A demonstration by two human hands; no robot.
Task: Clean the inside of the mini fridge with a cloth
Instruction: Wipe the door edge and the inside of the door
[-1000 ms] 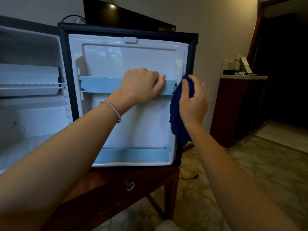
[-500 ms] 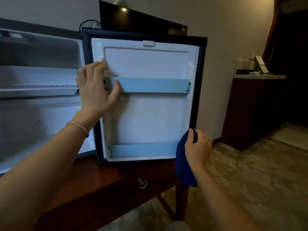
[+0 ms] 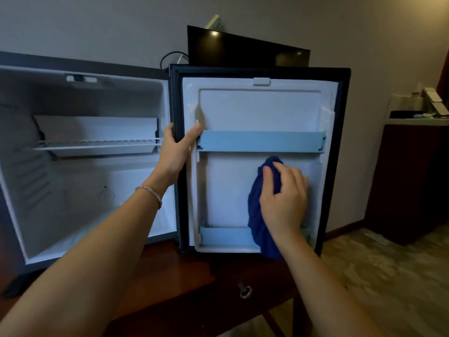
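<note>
The mini fridge [image 3: 80, 190] stands open on a dark wooden table [image 3: 184, 295], its white inside bare except for a wire shelf [image 3: 97, 143]. Its door [image 3: 243, 108] swings out to the right, showing a white liner with two pale blue rails [image 3: 261, 141]. My left hand [image 3: 176, 152] grips the door's hinge-side edge, thumb on the liner beside the upper rail. My right hand [image 3: 284, 200] holds a dark blue cloth [image 3: 255, 215] bunched against the lower right part of the door liner. The cloth hangs down over the lower rail.
A black screen [image 3: 247, 48] leans on the wall behind the fridge. A dark wooden cabinet [image 3: 410, 181] with small items on top stands at the right. Patterned floor [image 3: 388, 276] lies below it. A metal key [image 3: 244, 291] sits in the table's front.
My left hand left the upper rail and took hold of the door's left edge. My right hand dropped with the cloth, then came up onto the lower liner.
</note>
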